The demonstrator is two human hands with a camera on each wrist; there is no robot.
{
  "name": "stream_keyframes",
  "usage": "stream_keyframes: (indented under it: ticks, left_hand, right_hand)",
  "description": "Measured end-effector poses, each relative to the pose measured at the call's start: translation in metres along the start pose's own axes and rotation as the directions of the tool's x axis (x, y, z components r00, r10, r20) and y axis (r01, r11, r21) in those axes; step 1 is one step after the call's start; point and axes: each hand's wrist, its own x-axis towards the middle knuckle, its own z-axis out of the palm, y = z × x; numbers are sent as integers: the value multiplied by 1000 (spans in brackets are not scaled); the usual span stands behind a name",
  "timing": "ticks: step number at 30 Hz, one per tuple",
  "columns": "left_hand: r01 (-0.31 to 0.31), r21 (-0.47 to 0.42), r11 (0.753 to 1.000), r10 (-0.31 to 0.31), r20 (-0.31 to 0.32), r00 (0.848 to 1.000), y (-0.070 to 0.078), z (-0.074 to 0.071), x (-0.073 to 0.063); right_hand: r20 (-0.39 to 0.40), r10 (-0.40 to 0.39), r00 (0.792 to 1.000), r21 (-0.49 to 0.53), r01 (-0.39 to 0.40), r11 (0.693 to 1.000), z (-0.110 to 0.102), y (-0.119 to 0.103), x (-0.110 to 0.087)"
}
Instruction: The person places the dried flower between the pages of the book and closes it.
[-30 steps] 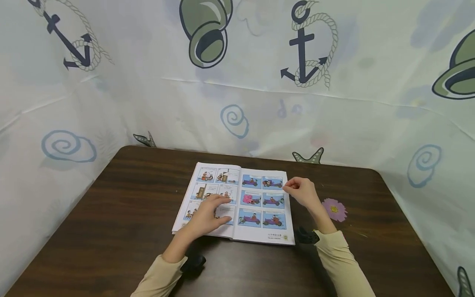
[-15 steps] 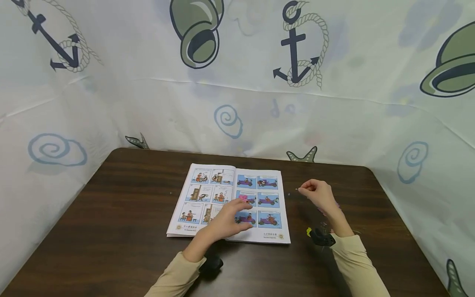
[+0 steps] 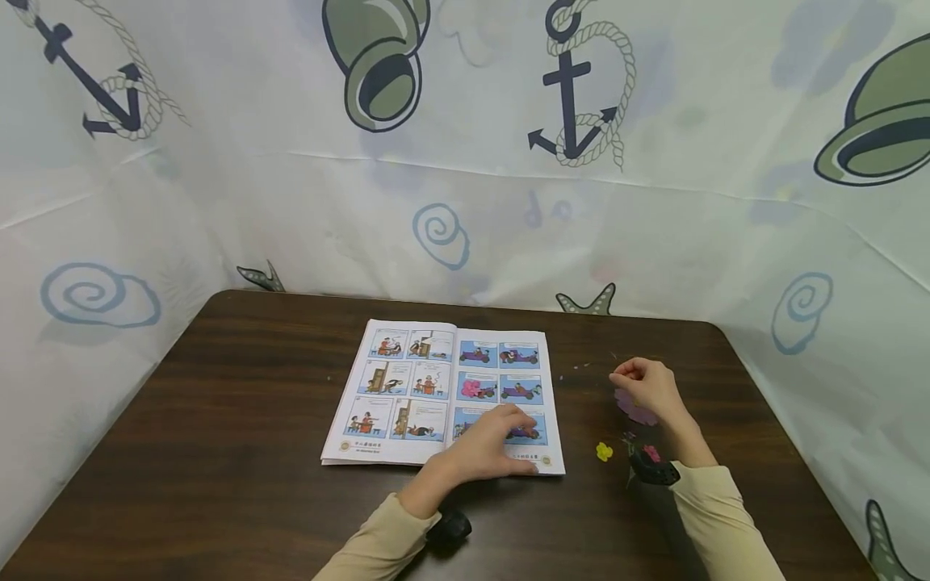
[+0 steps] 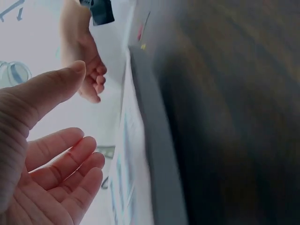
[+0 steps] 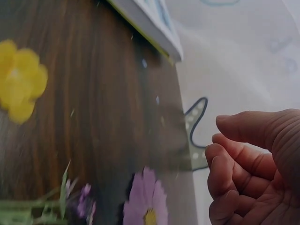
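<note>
- Left hand (image 3: pixel 490 444) reads on my head feed as stretched over the lower right page, thumb well apart from the fingers, which bend only lightly; nothing sits in its grasp
- Right hand (image 3: pixel 650 386) is to the right of the book, over the table (image 3: pixel 218 403); my right wrist feed shows the fingers loosely bent, a small gap beneath the thumb, and nothing between them that I can see
- Comic book (image 3: pixel 452 387) lies spread flat near the table's middle, six panels to a page
- On the right page I get a pink patch (image 3: pixel 475 388) over the middle-row left panel; from here I can't say whether it is a blossom or print
- Light purple flower (image 3: pixel 634 407) with a yellow centre lies just under the right hand, partly hidden by it
- Yellow flower (image 3: pixel 604 452) lies between the book and the right wrist camera (image 3: pixel 652 470)
- Small pink flower (image 3: pixel 651 453) shows right beside that camera
- Pale specks (image 5: pixel 144 63) dot the wood between the book and the right hand
</note>
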Motion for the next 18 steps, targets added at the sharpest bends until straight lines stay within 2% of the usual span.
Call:
stream_keyframes:
  ticks: [5,10,18]
  left_hand:
    - [-10,62,998,8,38,999,4,14,5]
    - [-13,97,995,10,36,999,8,23,7]
    - [9,114,993,-14,45,999,9,34,10]
  right_hand:
    - [-14,15,1000,-16,-15,1000,-2,14,-3]
    - [-28,57,998,-37,-58,998,-4,26,-5]
    - [-82,174,981,-3,-175,985,-7,45,-9]
